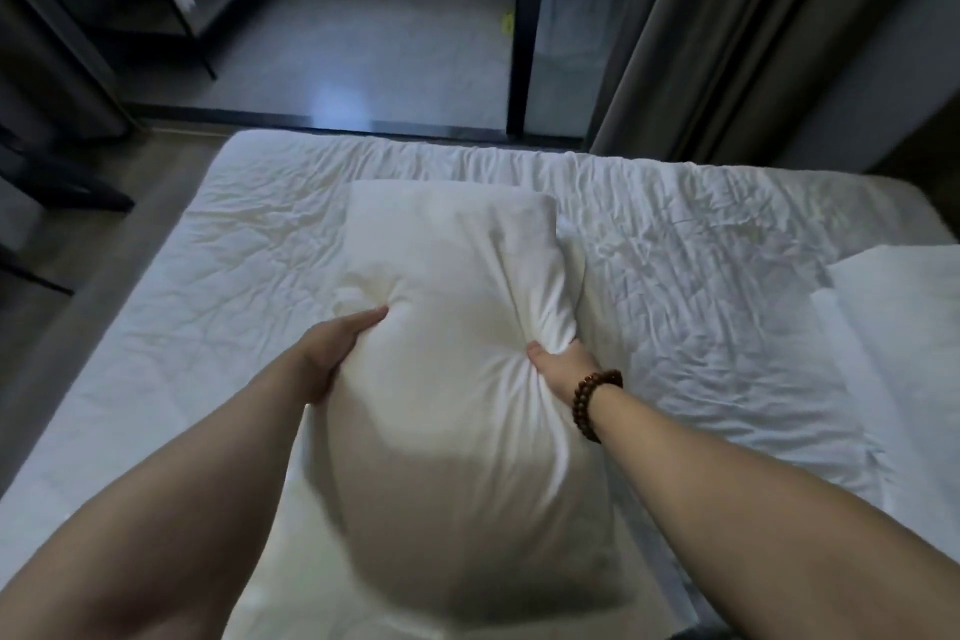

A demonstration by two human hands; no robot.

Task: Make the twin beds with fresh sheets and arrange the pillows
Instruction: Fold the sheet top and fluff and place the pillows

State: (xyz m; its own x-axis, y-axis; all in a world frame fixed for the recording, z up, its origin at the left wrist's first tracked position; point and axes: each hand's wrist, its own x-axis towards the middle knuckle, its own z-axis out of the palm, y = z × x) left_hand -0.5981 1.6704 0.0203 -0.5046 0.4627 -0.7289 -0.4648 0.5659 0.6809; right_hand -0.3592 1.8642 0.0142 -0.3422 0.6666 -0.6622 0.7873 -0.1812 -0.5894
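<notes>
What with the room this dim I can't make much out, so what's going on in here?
A person is handling a white pillow over a bed covered with a wrinkled white sheet. The left hand grips the pillow's left side and the right hand, with a beaded bracelet on its wrist, pinches the right side so the fabric bunches. More white linen lies at the bed's right edge. The pillow is not yet set in place.

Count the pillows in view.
1 sure: the pillow, gripped by the left hand and right hand over the bed. The white bundle at the right edge may be another; cannot tell.
</notes>
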